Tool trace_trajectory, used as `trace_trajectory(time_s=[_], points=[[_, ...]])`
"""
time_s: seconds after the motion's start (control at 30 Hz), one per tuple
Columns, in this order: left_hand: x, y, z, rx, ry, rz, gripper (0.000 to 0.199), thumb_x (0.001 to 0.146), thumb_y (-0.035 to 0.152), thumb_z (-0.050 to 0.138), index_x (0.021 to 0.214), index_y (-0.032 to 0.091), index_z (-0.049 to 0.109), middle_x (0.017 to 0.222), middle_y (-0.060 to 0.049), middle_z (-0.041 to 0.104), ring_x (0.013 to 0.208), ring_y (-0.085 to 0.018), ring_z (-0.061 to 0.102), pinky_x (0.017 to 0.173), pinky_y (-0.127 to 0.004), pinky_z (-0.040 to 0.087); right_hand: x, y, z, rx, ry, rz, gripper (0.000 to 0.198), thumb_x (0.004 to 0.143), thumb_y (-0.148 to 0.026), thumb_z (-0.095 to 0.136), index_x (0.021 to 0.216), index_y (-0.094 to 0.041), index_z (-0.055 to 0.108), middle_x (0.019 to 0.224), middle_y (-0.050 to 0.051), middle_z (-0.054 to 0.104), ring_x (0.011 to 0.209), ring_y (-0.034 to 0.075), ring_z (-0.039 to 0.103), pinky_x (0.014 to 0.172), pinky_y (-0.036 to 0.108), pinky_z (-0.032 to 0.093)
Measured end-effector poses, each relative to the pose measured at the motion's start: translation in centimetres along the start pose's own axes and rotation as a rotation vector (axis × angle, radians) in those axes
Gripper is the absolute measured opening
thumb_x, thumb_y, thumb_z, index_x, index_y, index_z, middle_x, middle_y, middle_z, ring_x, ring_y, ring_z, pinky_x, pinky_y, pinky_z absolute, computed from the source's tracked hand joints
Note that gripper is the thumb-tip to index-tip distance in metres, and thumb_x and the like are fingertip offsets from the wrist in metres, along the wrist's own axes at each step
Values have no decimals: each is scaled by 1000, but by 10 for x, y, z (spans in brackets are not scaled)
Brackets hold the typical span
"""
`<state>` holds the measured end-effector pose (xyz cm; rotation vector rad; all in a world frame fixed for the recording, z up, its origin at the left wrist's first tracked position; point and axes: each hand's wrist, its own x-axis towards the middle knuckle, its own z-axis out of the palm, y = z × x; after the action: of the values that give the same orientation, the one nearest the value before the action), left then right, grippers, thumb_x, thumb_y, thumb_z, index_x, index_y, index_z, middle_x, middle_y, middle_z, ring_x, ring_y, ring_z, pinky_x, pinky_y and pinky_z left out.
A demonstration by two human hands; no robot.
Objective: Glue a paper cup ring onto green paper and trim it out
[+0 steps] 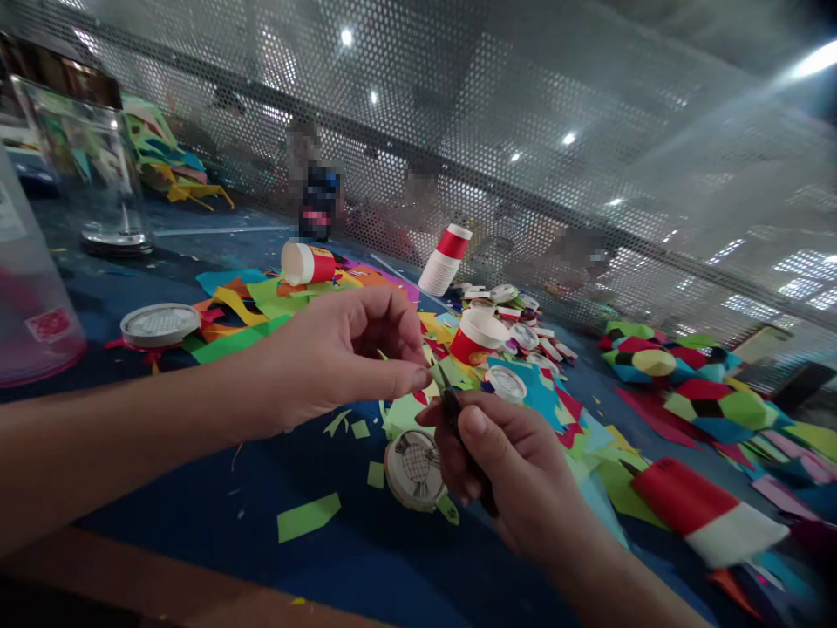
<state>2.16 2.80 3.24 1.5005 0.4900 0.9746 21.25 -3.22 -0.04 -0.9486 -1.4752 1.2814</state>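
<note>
My left hand [363, 349] is closed in a pinch at the middle of the view. A thin tip of light green paper [383, 355] shows between its fingers; the rest is hidden. My right hand [506, 449] grips small dark-handled scissors [450, 394], their blades pointing up toward the left fingertips. Whether the blades touch the paper is too small to tell. Just below the hands lies a round white lid-like disc [411, 467] with a line drawing on it, partly covered by the right fingers. Green paper scraps [309, 517] lie around it on the blue table [248, 567].
Red and white paper cups stand or lie about: a tilted stack [445, 259], one on its side [307, 263], another [710, 510] at right. Several discs [503, 296] are heaped behind. A glass jar [108, 174] and pinkish container [32, 288] stand left. A perforated screen [405, 131] rises behind.
</note>
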Motion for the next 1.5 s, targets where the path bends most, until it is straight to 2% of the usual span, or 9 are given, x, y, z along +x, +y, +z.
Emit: trace_trajectory(time_s=[0.63,0.9,1.03,1.5], points=[[0,-1,1,-57,25,4,19,72,8,71,73,15,53,65,7,57,61,-3,53,56,-10,44,0,1,-1,0,0,-6,31,90,-50,61,89,-21,73,52,-6,44,43,4,37,42,16,33],[1,-1,2,-44,23,23,17,73,7,70,73,15,55,65,7,59,61,-3,55,58,-11,45,-1,0,0,-22,16,-2,33,89,-51,63,86,-20,73,52,-6,45,42,4,37,42,16,33],[0,-1,3,-67,21,-11,18,72,7,71,73,15,55,65,7,60,61,-3,56,57,-11,46,0,0,-1,-39,8,-7,34,90,-51,61,85,-20,73,51,-6,45,42,4,37,42,16,34],[-2,0,5,-30,37,5,18,69,9,71,73,15,55,65,6,57,60,-4,53,55,-12,43,-2,0,-3,-79,-7,-22,34,92,-50,59,87,-19,72,52,-6,45,43,5,37,43,18,33]])
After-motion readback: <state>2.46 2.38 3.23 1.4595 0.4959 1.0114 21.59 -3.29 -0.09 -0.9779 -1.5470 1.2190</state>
